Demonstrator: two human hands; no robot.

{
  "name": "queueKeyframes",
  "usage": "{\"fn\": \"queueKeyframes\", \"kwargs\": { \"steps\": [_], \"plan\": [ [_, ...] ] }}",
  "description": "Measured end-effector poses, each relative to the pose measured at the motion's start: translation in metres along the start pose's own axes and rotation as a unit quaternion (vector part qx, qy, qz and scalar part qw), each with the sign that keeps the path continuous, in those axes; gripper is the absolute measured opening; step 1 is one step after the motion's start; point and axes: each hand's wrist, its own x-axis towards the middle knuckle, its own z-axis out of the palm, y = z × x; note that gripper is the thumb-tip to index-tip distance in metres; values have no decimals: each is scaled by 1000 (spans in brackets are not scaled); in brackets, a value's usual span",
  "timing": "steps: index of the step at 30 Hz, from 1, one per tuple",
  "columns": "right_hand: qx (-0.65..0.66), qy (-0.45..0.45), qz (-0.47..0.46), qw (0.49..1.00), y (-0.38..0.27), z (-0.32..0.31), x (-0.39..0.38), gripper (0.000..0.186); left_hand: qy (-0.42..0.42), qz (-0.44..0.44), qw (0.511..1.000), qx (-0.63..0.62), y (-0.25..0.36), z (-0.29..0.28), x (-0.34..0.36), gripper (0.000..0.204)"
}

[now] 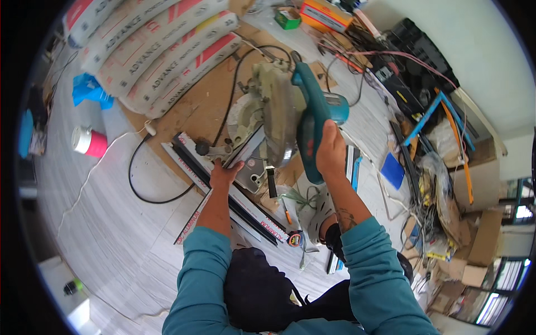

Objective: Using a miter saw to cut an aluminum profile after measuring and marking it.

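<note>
right hand [333, 151] closed round teal saw handle [312, 125]; left hand [224, 174] half-curled, gripping silver bar [247, 146] at left edge of saw base [249, 180]

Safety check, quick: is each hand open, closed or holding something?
Left hand: holding a silver metal strip.
Right hand: closed around the teal saw handle.

Hands: had two in there, a left hand [224, 174] plus a right hand [332, 149]
Miter saw [312, 111]: just the one
Long strips [254, 222]: several for sure, overlapped too much to count
Stacked sacks [151, 58]: I made out five
Pink-and-white jug [90, 141]: only one
Tape measure [294, 239]: one as well
Green box [287, 18]: one
Orange box [325, 15]: also one
Flat blue square [392, 171]: yep, one
</note>
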Motion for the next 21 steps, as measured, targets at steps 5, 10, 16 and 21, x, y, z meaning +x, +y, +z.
{"fn": "queueKeyframes", "kwargs": {
  "steps": [5,10,16,21],
  "plan": [
    [-24,19,-53,998,15,-10,7,50,10,-19,1000,16,23,3,-9,102],
    [-79,51,-74,993,41,-1,0,44,-4,-32,999,-7,9,1,4,100],
    [-58,43,-101,992,49,-13,-1,41,-16,-13,1000,2,13,16,10,100],
    [-52,43,-95,993,52,-5,-5,42,-19,56,994,-93,-23,27,38,102]
  ]
}}
